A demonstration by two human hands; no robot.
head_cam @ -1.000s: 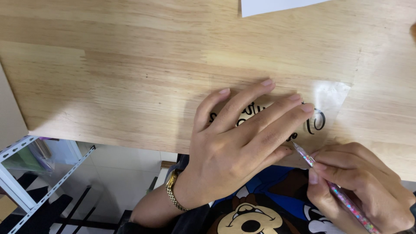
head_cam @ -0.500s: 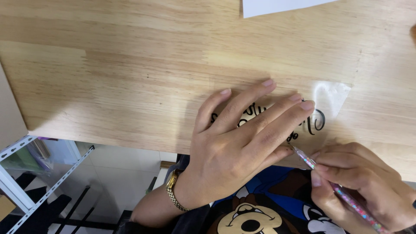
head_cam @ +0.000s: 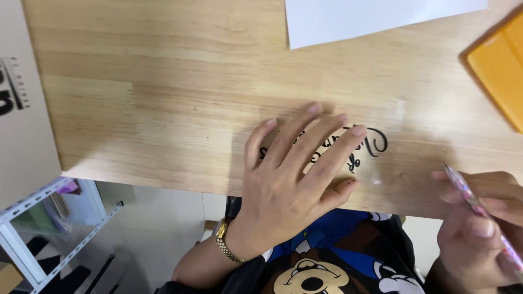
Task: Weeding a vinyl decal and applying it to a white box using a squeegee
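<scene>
Change: right hand (head_cam: pixel 479 228) gripping patterned pen (head_cam: pixel 479 209) has pulled away toward 4 o'clock.
Left hand (head_cam: pixel 297 174): fingers spread, still pressing black lettering (head_cam: pixel 376 142); the letters look settled.

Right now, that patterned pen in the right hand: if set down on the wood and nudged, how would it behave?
The pen looks slim and rounded, so it would probably roll on the smooth table. Likely light and stiff: the right hand pinches it easily with its fingertips.

Black script lettering (head_cam: pixel 376 142) on pale wooden table (head_cam: pixel 163 98); pink speckled pen (head_cam: pixel 479 209).
</scene>
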